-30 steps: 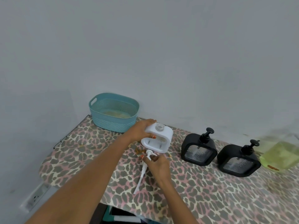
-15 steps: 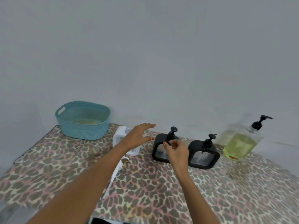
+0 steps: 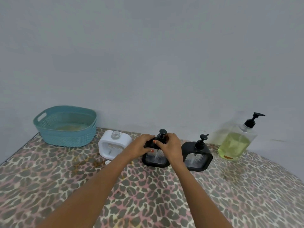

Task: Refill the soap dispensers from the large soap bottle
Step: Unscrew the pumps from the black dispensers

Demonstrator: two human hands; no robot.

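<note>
Both hands moved off white dispenser [image 3: 115, 143]: left hand [image 3: 141, 145] steadies middle dispenser [image 3: 156, 157], right hand [image 3: 171, 146] fingers closed round its pump [image 3: 162, 134]; unscrewing likely next.

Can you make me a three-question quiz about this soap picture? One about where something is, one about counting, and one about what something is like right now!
1. Where is the teal basket?
A. At the far left, by the wall
B. Between the two black dispensers
C. Right of the big soap bottle

2. How many black dispensers are on the table?
A. One
B. Two
C. Four

3. What is the white dispenser like?
A. Its pump is screwed on
B. It lies on its side
C. Its neck is open, with no pump

Answers:
1 A, it sits left of everything else.
2 B, one under the left hand and right hand, another beside it, before the big soap bottle.
3 C, its bare clear neck shows.
</note>
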